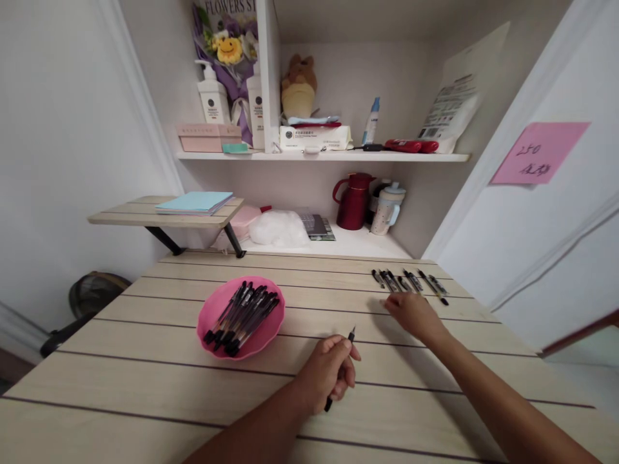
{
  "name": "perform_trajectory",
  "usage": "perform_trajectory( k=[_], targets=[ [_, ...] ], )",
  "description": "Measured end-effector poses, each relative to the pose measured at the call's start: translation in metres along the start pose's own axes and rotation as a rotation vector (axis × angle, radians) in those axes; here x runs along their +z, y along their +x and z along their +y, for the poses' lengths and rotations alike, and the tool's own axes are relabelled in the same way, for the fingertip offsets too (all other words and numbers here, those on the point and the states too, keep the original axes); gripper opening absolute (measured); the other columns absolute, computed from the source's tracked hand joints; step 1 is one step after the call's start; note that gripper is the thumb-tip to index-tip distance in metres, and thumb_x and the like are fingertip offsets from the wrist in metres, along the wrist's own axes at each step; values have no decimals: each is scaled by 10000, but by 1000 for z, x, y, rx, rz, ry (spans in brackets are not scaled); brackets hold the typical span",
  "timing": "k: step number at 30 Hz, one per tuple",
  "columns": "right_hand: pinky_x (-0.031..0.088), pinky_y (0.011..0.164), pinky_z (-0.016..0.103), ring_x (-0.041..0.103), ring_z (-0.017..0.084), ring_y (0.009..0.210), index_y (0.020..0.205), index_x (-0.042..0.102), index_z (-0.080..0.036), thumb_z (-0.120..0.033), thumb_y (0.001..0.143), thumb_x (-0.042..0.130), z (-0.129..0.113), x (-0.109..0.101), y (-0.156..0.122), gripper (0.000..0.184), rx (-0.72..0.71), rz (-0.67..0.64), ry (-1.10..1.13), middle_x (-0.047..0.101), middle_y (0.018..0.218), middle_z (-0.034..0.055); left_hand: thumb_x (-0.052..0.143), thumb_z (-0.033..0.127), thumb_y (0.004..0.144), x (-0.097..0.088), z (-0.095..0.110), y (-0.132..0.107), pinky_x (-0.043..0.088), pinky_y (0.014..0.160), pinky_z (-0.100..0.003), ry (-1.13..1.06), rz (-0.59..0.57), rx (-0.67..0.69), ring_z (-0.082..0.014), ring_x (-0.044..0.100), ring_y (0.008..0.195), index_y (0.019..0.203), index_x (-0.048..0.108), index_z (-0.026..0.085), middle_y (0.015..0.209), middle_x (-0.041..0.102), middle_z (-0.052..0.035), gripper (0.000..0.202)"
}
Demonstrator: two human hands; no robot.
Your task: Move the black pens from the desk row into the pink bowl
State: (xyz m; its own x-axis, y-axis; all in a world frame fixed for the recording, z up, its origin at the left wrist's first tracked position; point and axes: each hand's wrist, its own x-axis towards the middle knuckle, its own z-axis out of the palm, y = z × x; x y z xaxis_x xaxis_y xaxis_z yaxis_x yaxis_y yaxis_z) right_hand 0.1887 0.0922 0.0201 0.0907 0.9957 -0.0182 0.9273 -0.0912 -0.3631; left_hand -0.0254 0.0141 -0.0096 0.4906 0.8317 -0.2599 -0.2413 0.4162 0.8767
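My left hand (329, 374) is closed around a black pen (350, 336), whose tip sticks up past the thumb and whose other end shows below the fist. My right hand (410, 312) reaches forward to a row of several black pens (411, 281) laid side by side on the wooden table (145, 374). Its fingers are curled over the near end of that row; what they hold, if anything, is hidden. A pink bowl (240, 317) with several black pens stands left of my left hand.
A small raised shelf (164, 216) with blue notebooks stands at the table's back left. Behind the table are a red kettle (354, 201), a mug (387, 209) and a plastic bag. A wall shelf above holds bottles, boxes and a plush toy. A pink note (539, 153) hangs on the right.
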Motion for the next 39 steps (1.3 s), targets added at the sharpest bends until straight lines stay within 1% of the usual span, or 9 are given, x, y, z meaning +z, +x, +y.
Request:
perform_trajectory(
  k=[3, 6, 9, 12, 18, 21, 26, 32, 39],
  targets=[
    [324, 436, 227, 470, 107, 408, 616, 567, -161, -559, 802, 350, -17, 17, -54, 489, -78, -466, 563, 583, 517, 32, 491, 445, 775, 0, -2, 2, 181, 326, -168, -162, -8, 62, -28, 319, 301, 858, 493, 168, 530, 509, 47, 289],
    [281, 406, 197, 455, 82, 403, 628, 520, -163, -584, 700, 514, -35, 39, -96, 426, -91, -615, 847, 549, 513, -10, 545, 409, 761, 2, -1, 3, 335, 441, -184, -378, -3, 161, -58, 462, 445, 915, 498, 189, 632, 535, 29, 273],
    [253, 400, 183, 391, 56, 381, 614, 470, -175, -516, 636, 620, -48, 54, -115, 374, -85, -513, 976, 471, 453, -57, 593, 353, 747, 3, 3, 3, 427, 647, -253, -518, 12, 224, -100, 553, 638, 929, 527, 189, 726, 566, -4, 253],
    [222, 386, 181, 338, 46, 359, 640, 488, -175, -499, 640, 613, -55, 61, -117, 348, -30, -436, 1025, 470, 436, -62, 629, 326, 726, 2, 5, 3, 402, 814, -325, -543, 8, 239, -154, 580, 818, 949, 562, 180, 856, 601, -55, 274],
    [251, 398, 211, 342, 68, 359, 559, 502, -174, -430, 720, 509, -36, 51, -82, 303, -44, -203, 819, 472, 411, -37, 618, 384, 727, -5, 4, 6, 333, 919, -386, -452, 46, 237, -238, 505, 1079, 1135, 525, 207, 1158, 547, -132, 455],
    [318, 472, 233, 469, 123, 450, 546, 561, -175, -365, 730, 492, -17, 36, -46, 273, -61, 34, 452, 544, 441, 2, 617, 376, 728, -7, 4, 7, 340, 908, -392, -377, 56, 193, -243, 510, 1068, 1093, 552, 178, 1130, 562, -144, 420],
    [372, 589, 247, 602, 185, 668, 615, 637, -164, -291, 777, 452, 6, 22, 0, 277, 27, 127, -64, 672, 674, 91, 660, 346, 689, -8, 4, 7, 369, 865, -376, -342, 48, 172, -215, 558, 953, 997, 593, 155, 992, 614, -124, 369],
    [404, 694, 296, 614, 243, 840, 790, 658, -122, -300, 813, 435, 8, 28, 15, 287, 134, 161, -170, 667, 862, 173, 671, 342, 676, -9, 2, 9, 378, 851, -374, -332, 48, 163, -204, 573, 898, 954, 603, 150, 947, 625, -119, 345],
    [416, 734, 328, 605, 254, 881, 885, 639, -115, -316, 827, 411, 5, 32, 19, 309, 185, 168, -199, 646, 921, 178, 656, 325, 696, -9, 3, 9, 389, 842, -366, -317, 52, 153, -195, 577, 878, 947, 602, 148, 926, 627, -110, 312]
  ],
)
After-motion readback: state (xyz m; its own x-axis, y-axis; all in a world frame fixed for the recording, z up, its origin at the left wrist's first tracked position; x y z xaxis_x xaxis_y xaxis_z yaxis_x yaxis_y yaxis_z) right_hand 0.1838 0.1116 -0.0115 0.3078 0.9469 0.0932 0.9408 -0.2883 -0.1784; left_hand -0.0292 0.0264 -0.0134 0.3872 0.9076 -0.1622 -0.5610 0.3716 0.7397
